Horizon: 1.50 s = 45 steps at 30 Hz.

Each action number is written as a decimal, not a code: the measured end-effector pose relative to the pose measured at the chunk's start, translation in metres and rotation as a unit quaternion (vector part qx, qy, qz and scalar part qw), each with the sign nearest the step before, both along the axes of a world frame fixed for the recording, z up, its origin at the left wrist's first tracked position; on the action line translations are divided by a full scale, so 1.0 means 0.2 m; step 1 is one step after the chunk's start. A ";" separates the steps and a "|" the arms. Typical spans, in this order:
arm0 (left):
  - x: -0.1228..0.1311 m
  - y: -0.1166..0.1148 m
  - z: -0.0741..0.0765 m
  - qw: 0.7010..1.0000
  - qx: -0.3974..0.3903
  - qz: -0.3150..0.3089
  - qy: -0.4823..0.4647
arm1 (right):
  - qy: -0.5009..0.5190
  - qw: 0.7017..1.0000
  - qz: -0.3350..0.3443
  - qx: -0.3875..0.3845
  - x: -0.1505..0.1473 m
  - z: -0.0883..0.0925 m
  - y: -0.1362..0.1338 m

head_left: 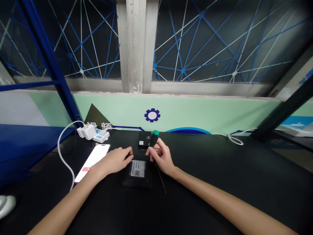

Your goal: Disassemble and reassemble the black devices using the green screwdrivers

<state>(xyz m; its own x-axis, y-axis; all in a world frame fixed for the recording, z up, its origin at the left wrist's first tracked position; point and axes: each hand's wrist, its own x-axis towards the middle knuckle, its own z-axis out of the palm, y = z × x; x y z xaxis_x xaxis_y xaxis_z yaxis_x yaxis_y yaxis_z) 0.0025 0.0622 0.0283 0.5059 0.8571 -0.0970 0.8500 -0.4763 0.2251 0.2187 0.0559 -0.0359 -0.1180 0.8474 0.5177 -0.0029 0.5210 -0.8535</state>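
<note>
My right hand [162, 155] grips a screwdriver [154, 137] by its green and black handle, held nearly upright with the tip pointing down. The tip is over the far right part of a flat black device [137, 182] with a white printed label; its exact contact point is hard to see. At the device's far left edge is my left hand [119, 159], fingers loosely bent, with thumb and forefinger apart. Below my right hand a thin metal shaft [162, 181] lies on the table, its upper end hidden by the hand.
Behind the device sits a small black box [144, 139]. To the left are a lit phone [94, 160], a white power strip [100, 135] with a plugged-in charger [87, 131], and a white cable [59, 147]. A white object [7, 205] is at the left edge.
</note>
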 end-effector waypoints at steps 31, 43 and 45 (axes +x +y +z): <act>-0.04 0.04 -0.05 1.000 0.020 0.002 0.022 | -0.027 0.999 0.018 0.034 0.02 0.01 -0.02; -0.03 0.06 -0.07 0.998 0.023 0.020 0.057 | -0.011 1.000 0.003 0.009 0.00 0.00 0.00; -0.03 0.05 -0.07 0.998 0.024 0.021 0.061 | -0.010 1.000 0.014 0.021 0.01 0.01 0.00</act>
